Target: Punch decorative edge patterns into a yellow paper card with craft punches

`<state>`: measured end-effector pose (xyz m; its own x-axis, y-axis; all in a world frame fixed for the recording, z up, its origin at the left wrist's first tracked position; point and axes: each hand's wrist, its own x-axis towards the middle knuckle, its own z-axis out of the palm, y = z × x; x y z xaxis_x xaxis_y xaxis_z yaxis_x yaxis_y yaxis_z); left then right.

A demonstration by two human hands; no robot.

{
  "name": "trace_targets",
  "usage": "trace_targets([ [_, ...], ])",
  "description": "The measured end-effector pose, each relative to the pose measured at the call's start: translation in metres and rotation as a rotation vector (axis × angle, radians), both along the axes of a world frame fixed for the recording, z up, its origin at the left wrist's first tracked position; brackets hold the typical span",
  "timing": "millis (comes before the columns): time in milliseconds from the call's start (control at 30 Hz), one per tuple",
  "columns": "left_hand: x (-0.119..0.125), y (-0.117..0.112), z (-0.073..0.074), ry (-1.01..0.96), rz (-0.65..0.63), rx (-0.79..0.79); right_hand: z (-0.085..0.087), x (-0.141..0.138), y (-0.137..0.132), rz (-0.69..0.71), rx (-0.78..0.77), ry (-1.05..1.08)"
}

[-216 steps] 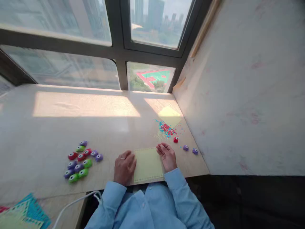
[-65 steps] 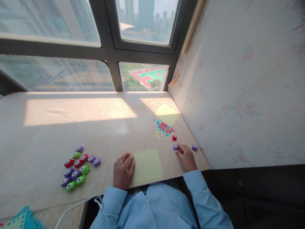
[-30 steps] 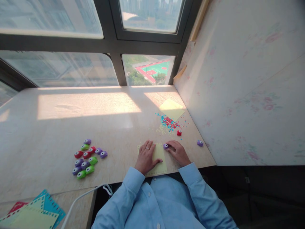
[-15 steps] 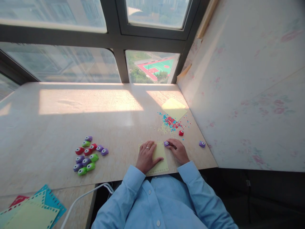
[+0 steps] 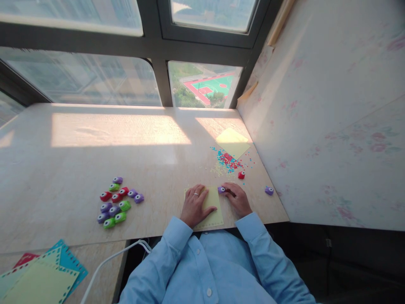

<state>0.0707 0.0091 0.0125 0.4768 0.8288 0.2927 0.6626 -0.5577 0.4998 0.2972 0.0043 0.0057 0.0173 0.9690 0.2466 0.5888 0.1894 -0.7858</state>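
A pale yellow sheet of paper [image 5: 213, 213] with small holes along its edges lies at the table's front edge. My left hand [image 5: 196, 206] rests flat on it, fingers stretched out and thumb spread to the right. At the sheet's upper right edge sits a purple craft punch [image 5: 221, 189], and my right hand [image 5: 238, 201] grips it between thumb and fingers. A red craft punch [image 5: 241, 175] stands just beyond the right hand. Another purple punch [image 5: 269, 191] lies farther right.
Red, blue and yellow paper bits [image 5: 228, 161] are scattered near a plain yellow sheet [image 5: 233, 142]. Several purple, green and red punches [image 5: 114, 210] cluster on the left. Punched coloured sheets [image 5: 44, 278] lie lower left beside a white cable [image 5: 107, 261]. A papered wall [image 5: 332, 105] bounds the right.
The camera view has tilted slightly, so the scene sits a little higher. Both hands and the purple punch hold practically the same places on the sheet.
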Motion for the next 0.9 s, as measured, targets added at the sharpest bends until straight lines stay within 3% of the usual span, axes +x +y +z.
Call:
trace_targets([
  [900,-0.0012,-0.0012,0.0008,0.026,0.001,0.006,-0.0017,0.0029,-0.0005,0.096,0.089,-0.076],
])
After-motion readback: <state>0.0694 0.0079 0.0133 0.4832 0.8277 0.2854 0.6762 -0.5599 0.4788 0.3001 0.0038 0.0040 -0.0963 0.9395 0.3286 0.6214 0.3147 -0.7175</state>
